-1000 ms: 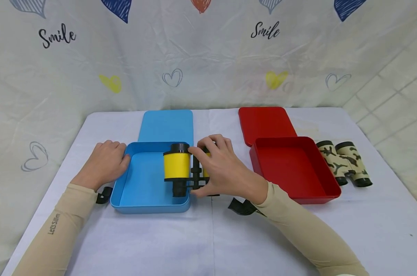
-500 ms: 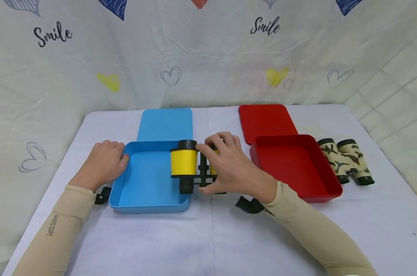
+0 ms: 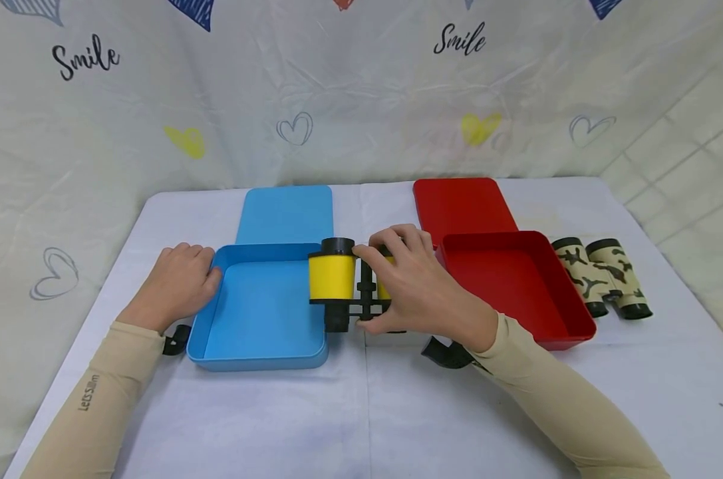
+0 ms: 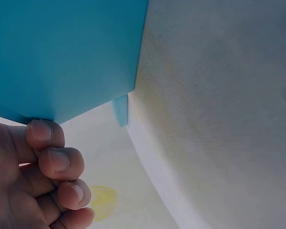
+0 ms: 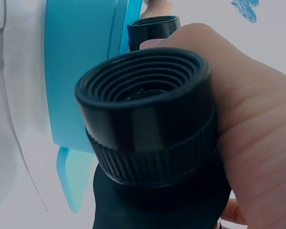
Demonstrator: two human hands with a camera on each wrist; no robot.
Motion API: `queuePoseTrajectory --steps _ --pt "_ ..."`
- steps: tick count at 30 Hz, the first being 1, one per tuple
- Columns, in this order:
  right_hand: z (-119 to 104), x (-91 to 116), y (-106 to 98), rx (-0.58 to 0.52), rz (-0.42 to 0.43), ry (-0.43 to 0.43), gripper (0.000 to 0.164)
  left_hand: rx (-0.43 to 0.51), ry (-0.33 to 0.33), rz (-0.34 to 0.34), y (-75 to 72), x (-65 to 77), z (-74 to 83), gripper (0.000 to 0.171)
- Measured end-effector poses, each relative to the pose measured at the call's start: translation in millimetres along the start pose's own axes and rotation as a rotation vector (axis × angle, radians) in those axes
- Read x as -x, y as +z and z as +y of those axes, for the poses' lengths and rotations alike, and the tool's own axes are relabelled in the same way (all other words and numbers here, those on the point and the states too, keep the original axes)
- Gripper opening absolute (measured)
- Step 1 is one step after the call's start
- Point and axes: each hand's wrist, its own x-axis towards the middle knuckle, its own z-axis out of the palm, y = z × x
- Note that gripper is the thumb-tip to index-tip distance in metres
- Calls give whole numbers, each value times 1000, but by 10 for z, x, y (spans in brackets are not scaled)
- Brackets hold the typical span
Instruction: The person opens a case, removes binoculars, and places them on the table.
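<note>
My right hand (image 3: 421, 286) grips a pair of yellow and black binoculars (image 3: 331, 278) from above, its fingers and thumb spanning the middle and right barrel. The binoculars are held over the right rim of the blue box (image 3: 256, 364), which has nothing inside. Up close in the right wrist view, a ribbed black eyepiece (image 5: 148, 133) faces the camera beside my palm. At the box's left wall, my left hand (image 3: 184, 283) pinches the rim, thumb on top; in the left wrist view the curled fingers (image 4: 62, 162) meet the edge of the wall.
A blue lid (image 3: 286, 213) lies behind the blue box. To the right stands an open red box (image 3: 511, 286), its red lid (image 3: 463, 206) behind it. Camouflage binoculars (image 3: 582, 276) lie against the red box's right side. A patterned sheet (image 3: 361, 80) hangs behind the table.
My right hand has carried the yellow binoculars rightward, from over the blue box's interior to its right rim. The left hand has stayed on the left wall.
</note>
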Motion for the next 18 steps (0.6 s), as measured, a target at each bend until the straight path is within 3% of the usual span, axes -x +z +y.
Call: queuePoseTrajectory --steps 18 --pt "181 136 -11 -8 -30 33 102 2 -2 -5 -2 -24 -6 26"
